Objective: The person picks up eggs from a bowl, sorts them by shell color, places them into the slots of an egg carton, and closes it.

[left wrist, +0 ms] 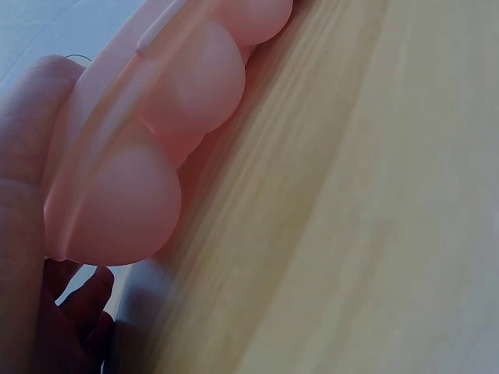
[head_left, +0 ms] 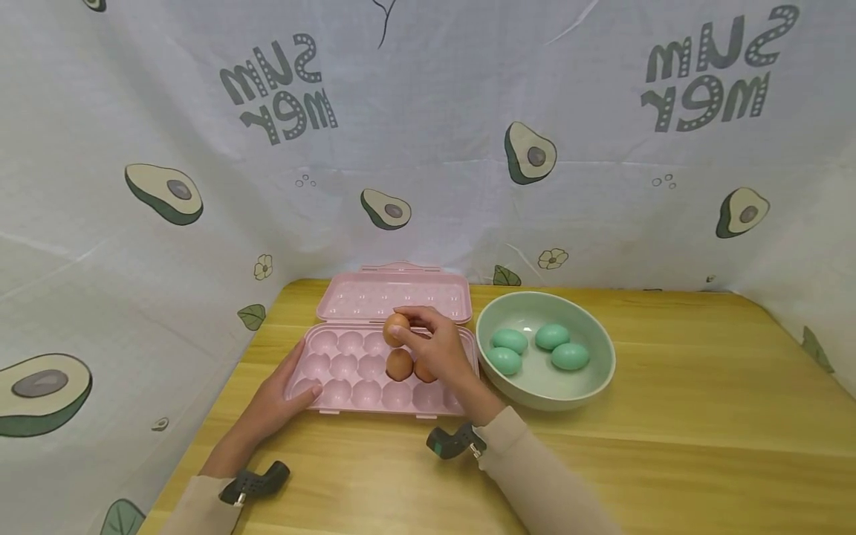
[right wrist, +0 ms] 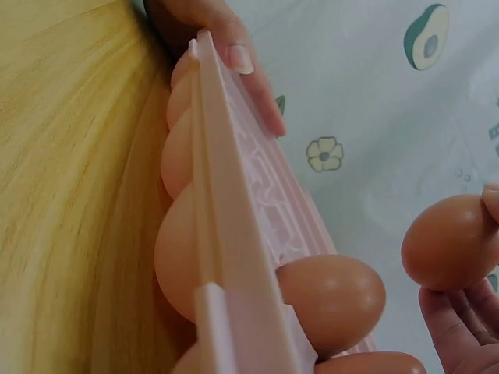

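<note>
Gripping the left end of the pink egg carton (head_left: 344,368) is your left hand (head_left: 270,401), its thumb over the near rim. The carton lies open on the desk (head_left: 702,386), two brown eggs (head_left: 399,365) seated in its cups. Your right hand (head_left: 438,349) pinches a third brown egg (head_left: 393,325) above it. Farther right, a pale green bowl (head_left: 548,401) holds four mint-green eggs (head_left: 571,356).

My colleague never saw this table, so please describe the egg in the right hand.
On the wooden table, find the pink tray left of the green bowl. Above it, the right hand pinches a brown egg. Unlike the other brown eggs, it is off the tray.
</note>
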{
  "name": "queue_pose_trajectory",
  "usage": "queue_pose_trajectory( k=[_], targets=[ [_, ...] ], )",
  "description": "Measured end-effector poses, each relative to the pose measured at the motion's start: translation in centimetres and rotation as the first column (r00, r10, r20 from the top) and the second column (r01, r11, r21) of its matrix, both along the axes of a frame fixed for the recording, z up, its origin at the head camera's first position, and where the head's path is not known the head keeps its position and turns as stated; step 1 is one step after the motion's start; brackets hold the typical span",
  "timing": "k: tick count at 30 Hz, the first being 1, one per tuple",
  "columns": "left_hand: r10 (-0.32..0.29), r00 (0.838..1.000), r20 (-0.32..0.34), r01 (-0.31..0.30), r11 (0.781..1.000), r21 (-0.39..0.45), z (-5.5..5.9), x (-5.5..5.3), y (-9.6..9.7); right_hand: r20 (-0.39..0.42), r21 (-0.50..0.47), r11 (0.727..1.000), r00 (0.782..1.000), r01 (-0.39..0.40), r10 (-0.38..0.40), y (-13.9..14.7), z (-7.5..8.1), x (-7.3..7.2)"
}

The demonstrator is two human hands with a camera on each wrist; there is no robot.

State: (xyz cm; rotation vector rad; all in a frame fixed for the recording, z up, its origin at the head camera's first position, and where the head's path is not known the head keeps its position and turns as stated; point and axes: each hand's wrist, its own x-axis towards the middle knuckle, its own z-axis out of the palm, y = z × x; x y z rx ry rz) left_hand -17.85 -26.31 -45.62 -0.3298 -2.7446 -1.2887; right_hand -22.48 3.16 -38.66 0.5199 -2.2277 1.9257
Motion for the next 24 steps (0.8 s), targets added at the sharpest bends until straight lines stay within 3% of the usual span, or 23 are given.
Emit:
queue_pose_trajectory(
  k=[7, 10, 18, 24],
  targets=[
    [0.002, 1.000, 0.006, -0.002, 1.000, 0.000, 0.0, 0.0, -0.1, -0.009, 0.024, 1.000, 1.000, 0.015, -0.015, -0.8, 2.3, 2.0],
    [0.001, 1.000, 0.006, -0.001, 1.000, 0.001, 0.0, 0.1, -0.1, -0.033, 0.006, 1.000, 0.999, -0.012, 0.013, -1.0, 2.2, 2.1],
    [0.005, 1.000, 0.002, -0.005, 1.000, -0.011, 0.1, 0.1, 0.0, -0.125, 0.005, 0.998, 0.990, -0.070, 0.070, -1.4, -1.6, 0.1],
    [0.006, 1.000, -0.006, -0.006, 1.000, -0.007, 0.0, 0.1, 0.0, -0.095, 0.100, 0.991, 0.990, -0.092, 0.102, -1.3, -1.7, 0.4]
  ],
)
